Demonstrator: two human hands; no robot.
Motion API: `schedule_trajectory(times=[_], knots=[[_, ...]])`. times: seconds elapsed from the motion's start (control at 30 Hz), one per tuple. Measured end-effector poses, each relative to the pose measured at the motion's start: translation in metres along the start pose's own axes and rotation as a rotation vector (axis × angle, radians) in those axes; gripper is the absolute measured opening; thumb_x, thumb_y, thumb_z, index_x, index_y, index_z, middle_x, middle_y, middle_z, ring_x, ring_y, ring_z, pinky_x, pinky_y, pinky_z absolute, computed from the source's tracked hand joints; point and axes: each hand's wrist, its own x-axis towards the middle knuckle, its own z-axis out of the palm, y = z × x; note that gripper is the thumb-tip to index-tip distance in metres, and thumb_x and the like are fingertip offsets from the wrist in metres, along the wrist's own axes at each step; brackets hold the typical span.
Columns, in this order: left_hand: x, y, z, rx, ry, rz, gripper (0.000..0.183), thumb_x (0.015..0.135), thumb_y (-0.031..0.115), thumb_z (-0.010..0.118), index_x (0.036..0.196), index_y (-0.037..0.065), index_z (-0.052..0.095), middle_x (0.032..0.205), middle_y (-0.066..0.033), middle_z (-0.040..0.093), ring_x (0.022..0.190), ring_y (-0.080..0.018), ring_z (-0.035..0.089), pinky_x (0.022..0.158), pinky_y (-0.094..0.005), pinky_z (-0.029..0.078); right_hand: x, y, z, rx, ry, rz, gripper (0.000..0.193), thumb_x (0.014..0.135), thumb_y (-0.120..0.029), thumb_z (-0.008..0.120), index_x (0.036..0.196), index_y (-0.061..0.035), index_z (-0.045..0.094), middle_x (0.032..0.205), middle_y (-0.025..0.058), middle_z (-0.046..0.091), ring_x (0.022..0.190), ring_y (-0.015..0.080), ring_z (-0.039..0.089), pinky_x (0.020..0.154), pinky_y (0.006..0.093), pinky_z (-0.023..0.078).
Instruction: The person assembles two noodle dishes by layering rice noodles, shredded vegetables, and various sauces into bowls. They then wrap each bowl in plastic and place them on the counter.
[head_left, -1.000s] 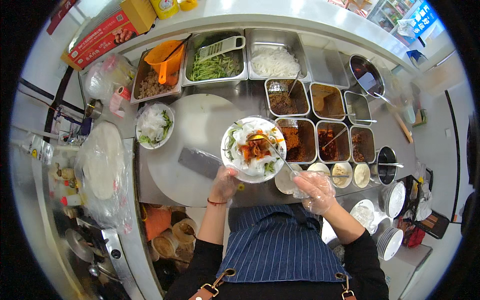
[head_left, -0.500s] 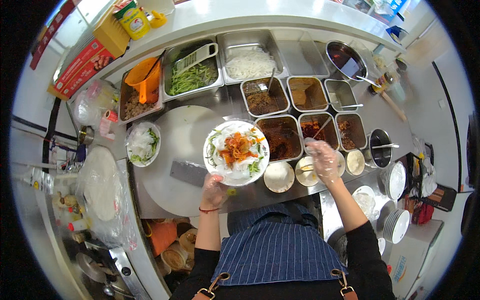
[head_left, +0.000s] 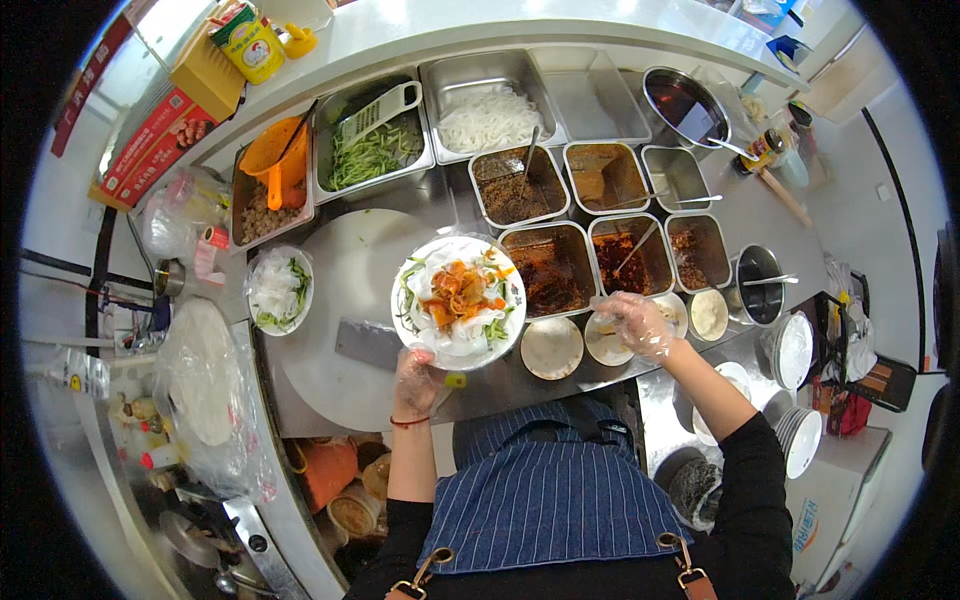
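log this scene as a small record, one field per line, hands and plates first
left hand: gloved, holding a plate near its rim
plate contents: white strips, green shreds, red-orange topping
right hand: gloved, over the small bowls; grip unclear
second plate: further left; white strips and green shreds
wide blade: on the round white board
back pans: grater over green shreds, white strips alongside
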Motion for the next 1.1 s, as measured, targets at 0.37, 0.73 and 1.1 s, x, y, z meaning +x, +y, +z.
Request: schedule_trajectory(times=[0.37, 0.73, 1.1], knots=[[0.001, 0.001, 0.005, 0.016, -0.019, 0.036, 0.067, 0.073, 0.006, 0.053, 0.138, -0.006, 0.038, 0.134, -0.016, 0.052, 0.12, -0.0293, 0.055, 0.102, -0.041, 0.047, 0.015, 0.029, 0.001, 0.946, 0.555, 0.844, 0.028, 0.096, -0.024, 0.058, 0.089, 0.0027, 0.064, 0.064, 0.005, 0.06, 0.052, 0.01, 0.056, 0.045, 0.0244, 0.048], [-0.002, 0.004, 0.006, 0.08, -0.01, 0.01, 0.061, 0.078, 0.008, 0.056, 0.136, -0.005, 0.041, 0.131, -0.0147, 0.055, 0.12, -0.0276, 0.055, 0.103, -0.0397, 0.046, 0.043, -0.024, -0.032, 0.734, 0.557, 0.713, 0.022, 0.096, -0.021, 0.059, 0.094, 0.0008, 0.065, 0.066, 0.0054, 0.062, 0.054, 0.0096, 0.059, 0.048, 0.023, 0.047], [0.004, -0.004, 0.006, -0.025, -0.15, 0.005, 0.061, 0.08, 0.009, 0.064, 0.136, -0.003, 0.043, 0.13, -0.0128, 0.057, 0.116, -0.0265, 0.058, 0.099, -0.0408, 0.049, 0.077, -0.133, -0.023, 0.12, 0.395, -0.249, 0.023, 0.076, 0.003, 0.067, 0.099, -0.0015, 0.067, 0.087, 0.0147, 0.07, 0.077, 0.0323, 0.068, 0.068, 0.0375, 0.055]])
